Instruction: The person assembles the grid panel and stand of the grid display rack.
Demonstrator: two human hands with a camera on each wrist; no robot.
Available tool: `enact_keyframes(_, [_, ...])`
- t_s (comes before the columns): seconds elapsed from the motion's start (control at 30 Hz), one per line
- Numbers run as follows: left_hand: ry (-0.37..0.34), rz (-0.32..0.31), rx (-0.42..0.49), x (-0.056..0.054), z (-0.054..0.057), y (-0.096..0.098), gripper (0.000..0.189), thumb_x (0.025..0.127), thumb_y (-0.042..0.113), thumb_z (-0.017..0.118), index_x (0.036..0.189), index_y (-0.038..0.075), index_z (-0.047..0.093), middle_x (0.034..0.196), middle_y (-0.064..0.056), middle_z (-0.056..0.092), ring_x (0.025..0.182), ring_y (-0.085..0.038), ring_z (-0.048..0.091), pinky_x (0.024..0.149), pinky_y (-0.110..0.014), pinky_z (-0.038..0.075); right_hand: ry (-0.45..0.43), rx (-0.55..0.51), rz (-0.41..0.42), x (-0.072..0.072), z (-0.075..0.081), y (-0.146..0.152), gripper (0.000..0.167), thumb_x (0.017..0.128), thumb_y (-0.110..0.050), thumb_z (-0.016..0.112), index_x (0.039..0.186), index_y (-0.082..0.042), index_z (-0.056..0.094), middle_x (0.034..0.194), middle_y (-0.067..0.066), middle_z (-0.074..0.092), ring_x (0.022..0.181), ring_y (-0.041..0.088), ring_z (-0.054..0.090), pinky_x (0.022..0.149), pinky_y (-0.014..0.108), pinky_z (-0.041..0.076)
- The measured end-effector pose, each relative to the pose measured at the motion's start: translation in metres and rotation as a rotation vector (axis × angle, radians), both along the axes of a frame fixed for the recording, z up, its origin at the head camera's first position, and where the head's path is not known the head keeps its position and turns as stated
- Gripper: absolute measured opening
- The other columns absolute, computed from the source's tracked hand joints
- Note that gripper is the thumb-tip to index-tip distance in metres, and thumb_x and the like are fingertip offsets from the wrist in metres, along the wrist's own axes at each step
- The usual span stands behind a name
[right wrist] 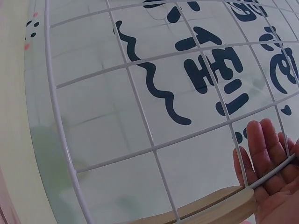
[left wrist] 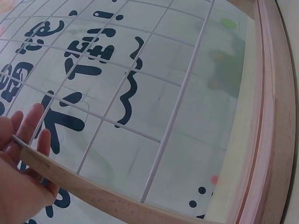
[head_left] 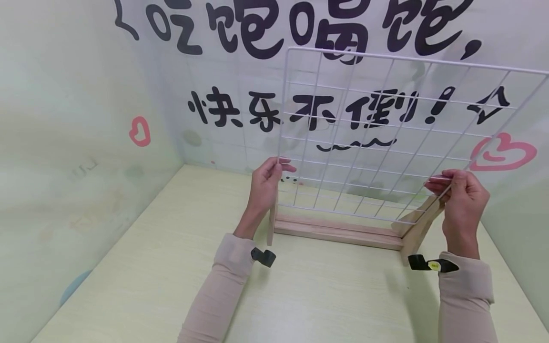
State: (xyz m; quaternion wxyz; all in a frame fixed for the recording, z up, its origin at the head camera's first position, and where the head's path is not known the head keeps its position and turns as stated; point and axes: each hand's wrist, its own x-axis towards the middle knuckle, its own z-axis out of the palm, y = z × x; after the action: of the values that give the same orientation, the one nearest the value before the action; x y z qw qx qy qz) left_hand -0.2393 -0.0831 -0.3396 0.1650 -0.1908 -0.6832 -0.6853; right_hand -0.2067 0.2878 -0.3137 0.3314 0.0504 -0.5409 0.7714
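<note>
A white wire grid panel (head_left: pixel 411 59) stands tilted above a wooden stand with a grooved base bar (head_left: pixel 339 234). The left hand (head_left: pixel 266 186) holds the panel's left edge between thumb and fingers, just above the stand's left upright (head_left: pixel 271 226). On the other side the right hand (head_left: pixel 465 205) grips the right edge near the top of the right upright (head_left: pixel 418 233). In the left wrist view, the panel's bottom wire (left wrist: pixel 180 98) runs apart from the base bar (left wrist: pixel 275 121). The right wrist view shows fingers behind the edge wire, with a slot in the wooden upright (right wrist: pixel 224 205) below them.
The stand sits on a pale wood-grain table (head_left: pixel 317 295). Behind it rises a white wall with large black lettering (head_left: pixel 257 28) and a pink heart (head_left: pixel 506 152); side walls (head_left: pixel 77 157) flank the table. Both sleeves carry small black wrist cameras (head_left: pixel 263 257).
</note>
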Motion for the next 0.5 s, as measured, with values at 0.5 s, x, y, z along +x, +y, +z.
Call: enact_keyframes(0.5, [0.010, -0.033, 0.042, -0.0008, -0.0048, 0.0006, 0.027, 0.104, 0.004, 0.039, 0.113, -0.010, 0.061, 0.113, -0.029, 0.065, 0.124, -0.029, 0.056, 0.109, -0.046, 0.039, 0.000, 0.006, -0.055, -0.0005, -0.0023, -0.0005, 0.023, 0.098, -0.012, 0.060, 0.092, 0.009, 0.068, 0.079, 0.008, 0.073, 0.071, 0.013, 0.073, 0.074, 0.017, 0.057])
